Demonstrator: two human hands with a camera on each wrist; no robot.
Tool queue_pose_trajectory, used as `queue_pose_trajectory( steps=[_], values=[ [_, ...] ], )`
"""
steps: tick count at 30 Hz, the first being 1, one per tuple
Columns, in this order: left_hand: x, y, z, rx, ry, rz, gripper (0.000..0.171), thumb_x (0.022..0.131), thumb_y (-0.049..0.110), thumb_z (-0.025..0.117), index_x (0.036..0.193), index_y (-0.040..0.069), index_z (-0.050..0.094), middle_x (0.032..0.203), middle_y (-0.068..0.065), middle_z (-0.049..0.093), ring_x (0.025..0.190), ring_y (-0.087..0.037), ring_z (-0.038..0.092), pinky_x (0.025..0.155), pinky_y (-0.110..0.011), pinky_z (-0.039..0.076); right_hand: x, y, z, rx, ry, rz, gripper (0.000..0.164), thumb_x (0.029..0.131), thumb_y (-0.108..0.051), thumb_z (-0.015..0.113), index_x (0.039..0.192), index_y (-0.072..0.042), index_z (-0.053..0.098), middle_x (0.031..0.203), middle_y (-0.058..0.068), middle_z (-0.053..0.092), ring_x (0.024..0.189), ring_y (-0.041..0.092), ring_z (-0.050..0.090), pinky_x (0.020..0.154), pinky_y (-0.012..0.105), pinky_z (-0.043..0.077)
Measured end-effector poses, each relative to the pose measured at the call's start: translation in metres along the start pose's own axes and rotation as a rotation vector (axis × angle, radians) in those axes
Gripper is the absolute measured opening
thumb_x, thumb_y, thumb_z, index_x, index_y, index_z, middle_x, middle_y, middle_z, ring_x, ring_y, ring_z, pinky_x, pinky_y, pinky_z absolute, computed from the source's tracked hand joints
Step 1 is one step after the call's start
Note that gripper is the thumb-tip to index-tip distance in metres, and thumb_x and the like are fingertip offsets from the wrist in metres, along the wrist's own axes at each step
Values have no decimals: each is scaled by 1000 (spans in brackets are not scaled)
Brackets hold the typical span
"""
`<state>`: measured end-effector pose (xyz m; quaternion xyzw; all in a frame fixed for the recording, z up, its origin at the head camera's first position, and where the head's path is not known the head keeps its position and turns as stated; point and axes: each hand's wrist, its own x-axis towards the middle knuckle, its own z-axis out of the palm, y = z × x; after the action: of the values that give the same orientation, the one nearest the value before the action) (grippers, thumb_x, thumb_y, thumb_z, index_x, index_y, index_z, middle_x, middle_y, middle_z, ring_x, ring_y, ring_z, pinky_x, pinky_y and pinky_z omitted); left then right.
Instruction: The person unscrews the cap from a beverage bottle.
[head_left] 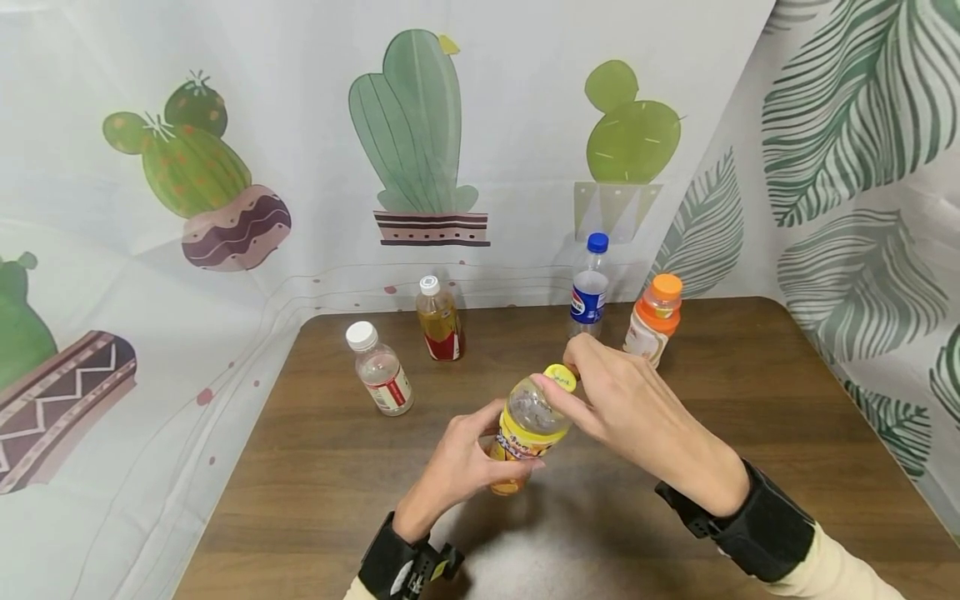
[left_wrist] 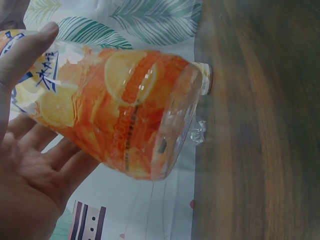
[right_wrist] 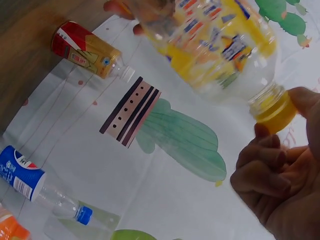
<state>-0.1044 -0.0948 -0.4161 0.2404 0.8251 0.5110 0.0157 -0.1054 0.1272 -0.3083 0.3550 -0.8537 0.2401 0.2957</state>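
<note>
A clear plastic drink bottle [head_left: 531, 414] with a yellow and orange label is tilted above the table, its top toward the right. My left hand [head_left: 462, 458] grips it round the label. With thumb and fingers my right hand [head_left: 637, 408] pinches the yellow cap [head_left: 561, 377] at the bottle's mouth. In the right wrist view the cap [right_wrist: 276, 114] sits on the neck, and some thread shows below it. The left wrist view shows the bottle's orange lower part [left_wrist: 125, 110] and its base, apart from the tabletop.
On the brown table [head_left: 315, 500] stand a white-capped clear bottle [head_left: 382, 375], an amber bottle [head_left: 440, 321] with a white cap, a blue-capped bottle [head_left: 589, 287] and an orange-capped bottle [head_left: 655, 321]. Behind them hangs a cactus-print cloth [head_left: 525, 150].
</note>
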Motion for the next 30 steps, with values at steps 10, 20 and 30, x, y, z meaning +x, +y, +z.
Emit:
queue_pose_trajectory(
  steps=[10, 20, 30],
  values=[
    [-3, -3, -1, -57, -103, -31, 50, 75, 37, 87, 118, 30, 63, 104, 16, 71, 99, -5, 68, 90, -30, 55, -5, 5, -3, 25, -74, -65, 39, 103, -48, 45, 83, -14, 47, 70, -10, 38, 61, 1, 36, 51, 13, 32],
    [1, -2, 5, 10, -25, 2, 51, 76, 42, 85, 119, 30, 61, 105, 14, 70, 97, -5, 68, 86, -29, 56, -5, 4, -7, -145, -9, 74, 45, 98, -55, 52, 84, -12, 55, 66, -7, 47, 53, 6, 41, 46, 21, 36],
    [4, 1, 8, 281, 91, 50, 55, 72, 45, 87, 118, 27, 62, 96, 15, 68, 76, -3, 61, 66, -20, 50, -2, -11, -5, -248, -23, 278, 53, 92, -53, 63, 63, -13, 43, 50, -6, 34, 40, 13, 35, 39, 29, 33]
  ],
)
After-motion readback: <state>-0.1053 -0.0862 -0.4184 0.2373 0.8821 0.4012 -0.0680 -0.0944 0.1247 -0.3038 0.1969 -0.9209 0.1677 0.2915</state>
